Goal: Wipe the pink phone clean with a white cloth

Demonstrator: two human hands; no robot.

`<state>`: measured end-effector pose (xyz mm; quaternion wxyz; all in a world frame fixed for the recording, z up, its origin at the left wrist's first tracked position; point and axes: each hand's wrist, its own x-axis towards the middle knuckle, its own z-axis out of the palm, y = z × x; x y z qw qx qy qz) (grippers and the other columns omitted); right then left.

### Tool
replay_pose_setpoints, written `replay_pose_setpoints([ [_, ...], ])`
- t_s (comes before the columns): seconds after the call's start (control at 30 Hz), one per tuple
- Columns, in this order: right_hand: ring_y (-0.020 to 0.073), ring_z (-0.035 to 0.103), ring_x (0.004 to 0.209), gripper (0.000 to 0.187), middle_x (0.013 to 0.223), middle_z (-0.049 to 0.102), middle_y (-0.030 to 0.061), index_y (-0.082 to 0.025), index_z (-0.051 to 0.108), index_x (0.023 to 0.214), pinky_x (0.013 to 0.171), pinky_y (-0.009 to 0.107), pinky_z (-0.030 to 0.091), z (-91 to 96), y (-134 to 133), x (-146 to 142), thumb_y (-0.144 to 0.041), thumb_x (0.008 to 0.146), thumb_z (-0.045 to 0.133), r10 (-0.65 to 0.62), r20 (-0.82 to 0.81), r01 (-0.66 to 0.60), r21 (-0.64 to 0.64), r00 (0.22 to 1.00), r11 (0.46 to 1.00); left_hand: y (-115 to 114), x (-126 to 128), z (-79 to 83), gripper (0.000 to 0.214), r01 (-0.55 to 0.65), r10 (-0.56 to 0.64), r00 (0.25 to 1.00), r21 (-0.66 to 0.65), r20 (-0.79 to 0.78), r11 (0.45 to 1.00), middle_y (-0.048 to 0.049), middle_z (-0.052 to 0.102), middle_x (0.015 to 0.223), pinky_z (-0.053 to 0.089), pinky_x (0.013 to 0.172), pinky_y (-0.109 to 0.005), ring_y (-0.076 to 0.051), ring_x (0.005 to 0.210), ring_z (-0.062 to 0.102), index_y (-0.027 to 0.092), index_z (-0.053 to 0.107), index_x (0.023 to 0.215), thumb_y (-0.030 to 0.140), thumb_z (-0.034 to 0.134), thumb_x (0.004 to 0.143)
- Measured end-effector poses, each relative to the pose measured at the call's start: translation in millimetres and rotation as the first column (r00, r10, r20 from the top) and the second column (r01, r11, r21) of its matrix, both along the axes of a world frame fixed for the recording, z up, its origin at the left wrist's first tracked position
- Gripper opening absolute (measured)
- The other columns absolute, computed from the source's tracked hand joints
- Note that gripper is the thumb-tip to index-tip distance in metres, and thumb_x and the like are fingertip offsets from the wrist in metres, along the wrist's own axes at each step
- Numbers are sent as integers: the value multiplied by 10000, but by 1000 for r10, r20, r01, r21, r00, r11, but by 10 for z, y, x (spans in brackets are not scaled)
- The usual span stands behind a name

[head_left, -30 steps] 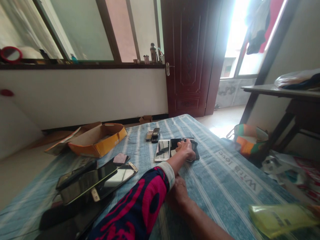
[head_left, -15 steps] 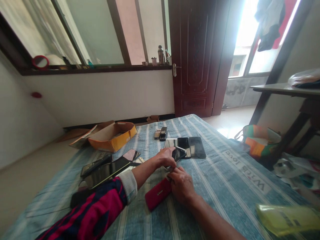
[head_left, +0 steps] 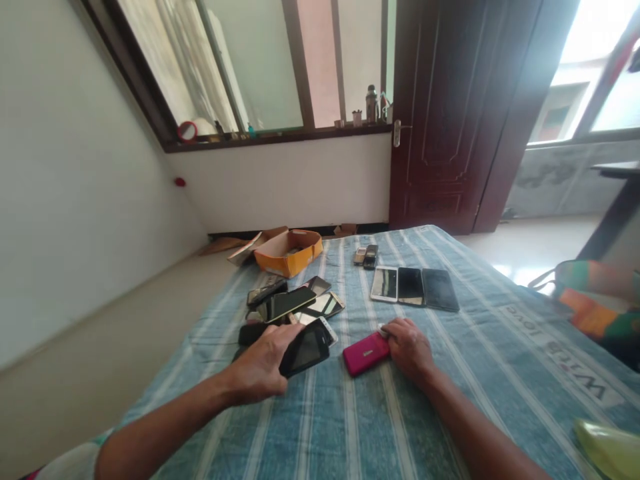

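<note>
My left hand [head_left: 267, 360] grips a black smartphone [head_left: 306, 349] by its left end, thumb below and fingers above. It is at the near edge of a loose pile of phones [head_left: 290, 303], and a white-edged phone [head_left: 329, 331] shows just behind the held one. To the right, a pink phone [head_left: 366, 353] with a small pale logo lies on the bedspread, back up. My right hand [head_left: 410, 348] closes its fingers on that phone's right end, where a small white bit shows. Fingertips partly hide that end.
Behind my right hand, a white tablet-like phone [head_left: 385, 285], a black phone [head_left: 411, 287] and a larger dark one [head_left: 440, 289] form a row. Two small keypad phones [head_left: 370, 257] lie farther back. An open orange box [head_left: 290, 257] stands beyond the pile. Yellow plastic [head_left: 607, 448] lies near right.
My left hand has moved from beside the row of phones to the pile on the left, a phone in its grip. My right hand stays at the pink phone. The view has shifted left.
</note>
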<state>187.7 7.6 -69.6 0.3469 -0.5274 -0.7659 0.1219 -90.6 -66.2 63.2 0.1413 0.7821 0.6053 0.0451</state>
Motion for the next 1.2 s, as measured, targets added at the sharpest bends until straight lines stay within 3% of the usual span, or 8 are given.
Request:
replay_pose_setpoints([
  [0.1,174,557,903,345,903,689,25,-230,736,881,785,250,396,-33,-1,18,-28,786,473,11,24,-11,5,1000,1000,-247,-241,-77,793,21,-20,999,51,-28,998,-54,601,1195,460,966,-402,-295,1099,545,219,495,1267,71,530,488],
  [0.23,173,559,878,339,919,687,23,-232,733,871,770,256,395,-48,-17,38,-43,796,462,-10,61,9,5,998,1000,-402,-512,-262,858,83,-70,993,139,-96,987,-83,561,1284,421,1034,-442,-299,1188,501,219,428,1343,15,496,512],
  [0.4,175,561,883,340,910,686,21,-226,731,894,775,255,396,-53,-37,60,-47,799,458,-13,77,13,4,997,1000,-426,-859,-481,967,122,-99,983,142,-157,982,-106,411,1476,302,1135,-509,-319,1362,355,214,310,1440,-13,473,514],
  [0.53,176,563,893,342,919,686,22,-231,733,896,772,258,396,-70,-31,71,-55,801,457,-9,77,9,0,997,1000,-366,-1104,-542,972,139,-115,976,126,-183,982,-104,399,1488,269,1147,-525,-323,1378,337,225,292,1450,-3,477,524],
  [0.73,173,557,883,332,918,686,16,-228,732,896,777,248,390,-78,-24,73,-62,799,461,-13,66,15,-23,998,1000,-234,-1276,-392,817,155,-123,976,178,-179,972,-119,528,1344,370,1080,-453,-300,1252,476,188,366,1380,35,521,592],
  [0.97,177,559,874,326,914,689,22,-224,736,882,772,247,388,-89,-8,74,-65,802,463,-2,53,3,-21,999,1000,-65,-1181,-97,515,23,-26,992,-27,-126,999,-68,653,1108,470,936,-361,-313,1083,586,172,574,1090,199,595,576],
  [1.2,173,566,876,339,913,690,25,-226,742,893,793,245,394,-62,-8,50,-50,795,470,7,25,-6,-13,1000,1000,87,-1113,-83,563,-32,33,996,13,-88,999,-61,662,1176,469,938,-306,-266,1079,612,180,564,1175,216,518,615],
])
